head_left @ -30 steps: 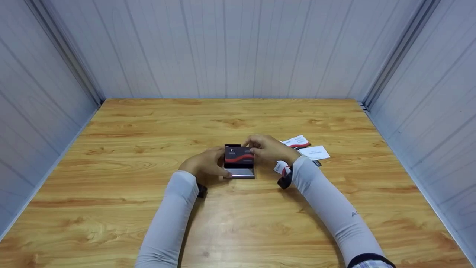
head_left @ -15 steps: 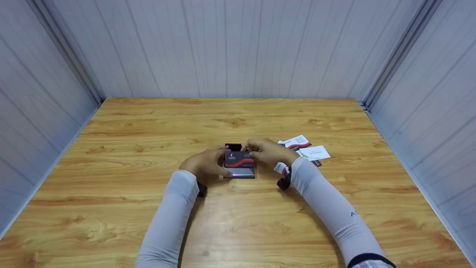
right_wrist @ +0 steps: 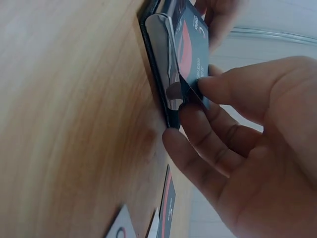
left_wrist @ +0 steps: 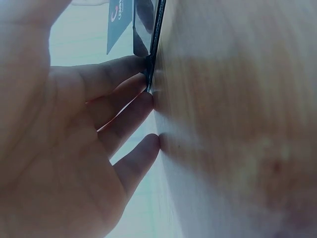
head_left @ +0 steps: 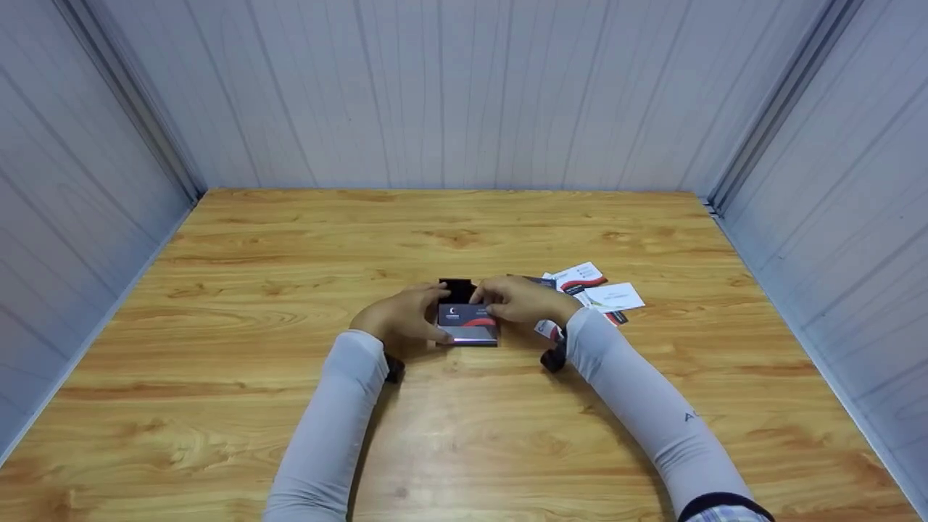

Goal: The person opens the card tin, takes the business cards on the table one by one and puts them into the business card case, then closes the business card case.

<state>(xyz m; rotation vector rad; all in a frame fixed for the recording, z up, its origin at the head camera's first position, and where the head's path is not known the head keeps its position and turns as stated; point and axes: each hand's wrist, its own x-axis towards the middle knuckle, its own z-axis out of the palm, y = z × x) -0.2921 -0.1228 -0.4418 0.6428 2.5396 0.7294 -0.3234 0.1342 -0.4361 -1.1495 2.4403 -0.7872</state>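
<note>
A black business card holder (head_left: 456,290) with a shiny silver metal pocket (head_left: 471,334) lies on the wooden table. My left hand (head_left: 403,315) grips its left side, thumb at the front edge and fingers farther back; in the left wrist view those fingertips (left_wrist: 146,64) meet the holder's thin dark edge. Between thumb and fingers, my right hand (head_left: 523,298) pinches the right end of a dark business card (head_left: 464,313) with a red wave. The card tilts over the holder, its lower edge behind the metal pocket. In the right wrist view, the card's corner (right_wrist: 190,89) bends at the fingertips.
Several loose business cards (head_left: 613,296) lie overlapping to the right of the holder, partly hidden by my right hand and wrist. White panel walls (head_left: 464,94) stand behind the wooden table (head_left: 290,239) and at both sides.
My right hand has moved the dark card toward me and down, so the metal pocket now covers part of its red wave. More of the holder's black back shows. The left hand stays put.
</note>
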